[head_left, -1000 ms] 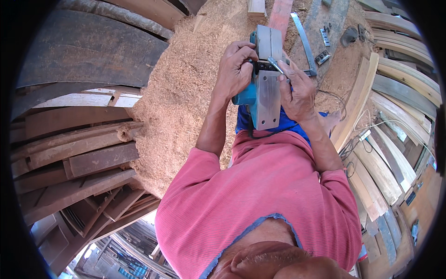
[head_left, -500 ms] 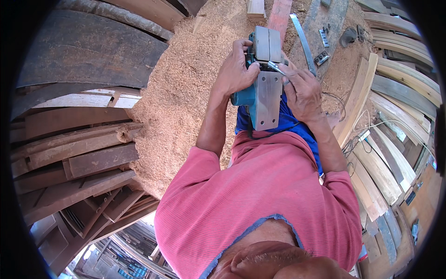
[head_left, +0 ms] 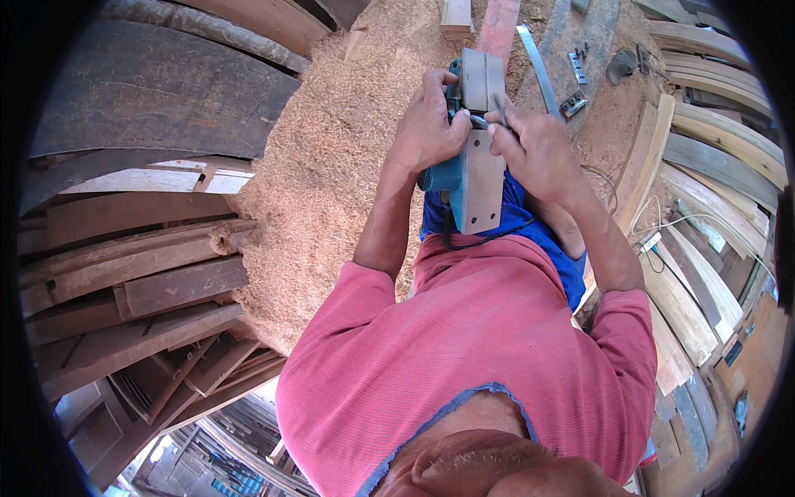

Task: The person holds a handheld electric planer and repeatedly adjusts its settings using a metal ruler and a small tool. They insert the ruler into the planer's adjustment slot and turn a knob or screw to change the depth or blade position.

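An electric hand planer (head_left: pixel 480 187) with a teal body lies upside down above my lap, its flat metal sole facing up. My left hand (head_left: pixel 428 124) is wrapped round its left side, fingers on the body and thumb by the cutter slot. In my right hand (head_left: pixel 540 153) is a slim metal tool (head_left: pixel 502 109), pinched between thumb and fingers right at the slot. Its exact kind is hard to make out, as the fingers cover much of it. A dark power cord (head_left: pixel 505 233) runs from the planer across my clothes.
Wood shavings (head_left: pixel 315 190) cover the ground to the left and ahead. A long metal strip (head_left: pixel 538 68), a small plate with holes (head_left: pixel 577 68) and a dark metal block (head_left: pixel 573 103) lie ahead right. Stacked boards (head_left: pixel 149 215) stand left, more planks (head_left: pixel 704 207) right, with a white cable (head_left: pixel 710 217).
My right hand has turned over the slot and its forearm has swung outward to the right. The metal tool points differently now. The planer has shifted slightly right and tilted.
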`<state>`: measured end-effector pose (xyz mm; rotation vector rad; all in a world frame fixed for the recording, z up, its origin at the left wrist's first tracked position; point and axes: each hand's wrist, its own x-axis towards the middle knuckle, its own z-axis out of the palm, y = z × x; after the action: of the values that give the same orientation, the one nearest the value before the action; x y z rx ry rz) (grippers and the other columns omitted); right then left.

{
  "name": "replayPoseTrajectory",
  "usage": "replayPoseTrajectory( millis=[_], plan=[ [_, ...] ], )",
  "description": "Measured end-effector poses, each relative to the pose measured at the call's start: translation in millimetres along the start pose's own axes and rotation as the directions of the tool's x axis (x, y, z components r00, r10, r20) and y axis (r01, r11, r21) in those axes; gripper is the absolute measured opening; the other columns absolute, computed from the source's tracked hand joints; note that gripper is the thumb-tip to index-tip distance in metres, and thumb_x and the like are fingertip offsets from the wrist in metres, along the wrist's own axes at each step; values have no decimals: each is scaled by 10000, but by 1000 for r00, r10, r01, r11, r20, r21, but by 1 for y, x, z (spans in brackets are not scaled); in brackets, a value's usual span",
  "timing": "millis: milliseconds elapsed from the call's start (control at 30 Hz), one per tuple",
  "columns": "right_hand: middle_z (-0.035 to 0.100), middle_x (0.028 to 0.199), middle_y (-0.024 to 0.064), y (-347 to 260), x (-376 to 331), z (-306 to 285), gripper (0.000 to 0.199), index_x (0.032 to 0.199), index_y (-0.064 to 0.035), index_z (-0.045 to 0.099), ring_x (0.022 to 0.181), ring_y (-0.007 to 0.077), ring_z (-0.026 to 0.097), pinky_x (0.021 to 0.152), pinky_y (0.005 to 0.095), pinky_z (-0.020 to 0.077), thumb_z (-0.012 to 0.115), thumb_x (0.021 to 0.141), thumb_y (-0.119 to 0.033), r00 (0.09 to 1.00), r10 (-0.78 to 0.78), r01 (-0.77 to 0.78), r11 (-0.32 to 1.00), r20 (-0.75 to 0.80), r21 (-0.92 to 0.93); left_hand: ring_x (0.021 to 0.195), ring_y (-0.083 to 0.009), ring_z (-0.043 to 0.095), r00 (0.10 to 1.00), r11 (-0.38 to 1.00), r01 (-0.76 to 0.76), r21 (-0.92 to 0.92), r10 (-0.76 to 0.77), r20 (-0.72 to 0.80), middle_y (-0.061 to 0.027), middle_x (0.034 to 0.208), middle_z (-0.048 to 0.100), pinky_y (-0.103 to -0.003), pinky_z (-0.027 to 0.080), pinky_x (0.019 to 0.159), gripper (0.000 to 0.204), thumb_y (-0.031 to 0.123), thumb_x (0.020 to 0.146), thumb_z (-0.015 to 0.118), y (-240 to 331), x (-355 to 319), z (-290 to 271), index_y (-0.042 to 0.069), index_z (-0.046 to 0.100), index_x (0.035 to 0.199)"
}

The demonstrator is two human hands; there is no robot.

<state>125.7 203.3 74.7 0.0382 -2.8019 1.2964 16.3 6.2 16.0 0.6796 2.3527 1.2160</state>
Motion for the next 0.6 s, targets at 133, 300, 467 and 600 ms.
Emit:
replayPoseTrajectory(
  millis=[133,300,467,600],
  plan=[
    [784,894,212,1,0,-4,260,1198,29,769,756,388,744,751,451,590,636,1070,-154,990,136,-141,972,38,189,1141,-433,705,999,999,-11,-44,9,-40,-309,1263,659,-514,565,1008,655,201,936,677,-1,0,-1,-19,400,1488],
    [773,993,155,1,-10,-8,272,1239,-23,787,884,357,707,823,462,578,703,992,-100,964,-246,212,940,-101,-267,1099,-327,710,1000,1000,-19,-24,19,-11,-260,1262,642,-457,589,959,623,112,976,650,-3,0,-3,-56,362,1503],
    [751,1058,87,-2,-7,-8,349,1251,-84,807,942,320,657,852,466,563,715,914,-71,934,-356,326,864,-7,-385,1117,-419,699,1000,997,-1,-75,1,-6,-302,1261,646,-502,564,995,651,201,928,662,0,1,-1,-29,399,1477],
    [747,1102,63,-4,-4,-14,350,1237,-96,815,971,295,640,873,445,558,698,907,-85,928,-367,355,826,61,-438,1147,-485,694,1000,999,26,-39,-26,-13,-329,1273,647,-537,552,1026,664,247,904,669,2,0,-2,-20,420,1460]
  ],
)
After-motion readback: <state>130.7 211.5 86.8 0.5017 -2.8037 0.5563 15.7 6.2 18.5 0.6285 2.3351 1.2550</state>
